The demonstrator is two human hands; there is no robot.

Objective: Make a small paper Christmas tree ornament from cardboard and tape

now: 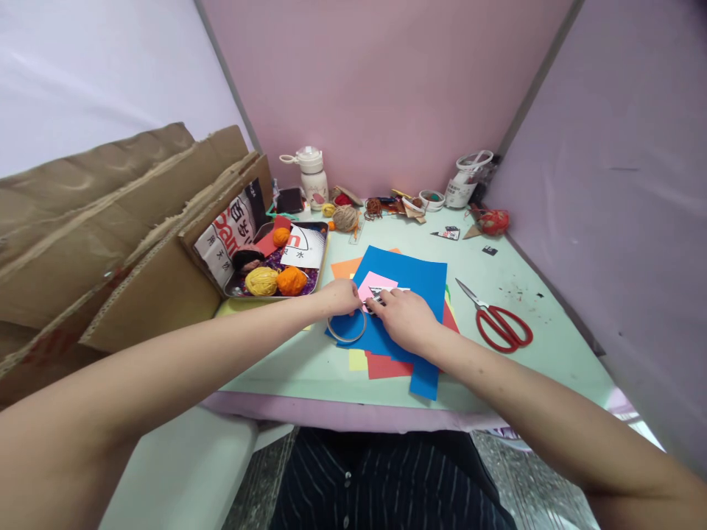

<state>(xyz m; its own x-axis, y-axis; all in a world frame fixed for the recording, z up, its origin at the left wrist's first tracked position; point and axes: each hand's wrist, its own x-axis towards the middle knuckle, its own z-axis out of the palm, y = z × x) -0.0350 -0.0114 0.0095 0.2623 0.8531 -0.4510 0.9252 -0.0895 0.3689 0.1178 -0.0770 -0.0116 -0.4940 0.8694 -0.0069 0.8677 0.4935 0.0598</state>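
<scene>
A small pink paper (377, 284) lies on a blue sheet (414, 294), which tops a stack of red, yellow and orange sheets on the pale green table (309, 361). My left hand (341, 297) has its fingers curled and pinches the pink paper's left edge. My right hand (405, 316) presses a small black-and-white printed piece (381, 294) against the pink paper with bent fingers. A ring of clear tape (347, 326) lies on the blue sheet just below my left hand.
Red-handled scissors (500, 320) lie to the right. At the left, a metal tray (323, 254) holds yarn balls and paper scraps, beside leaning cardboard (110, 243). A white bottle (312, 177), twine, tape rolls and a jar line the back wall.
</scene>
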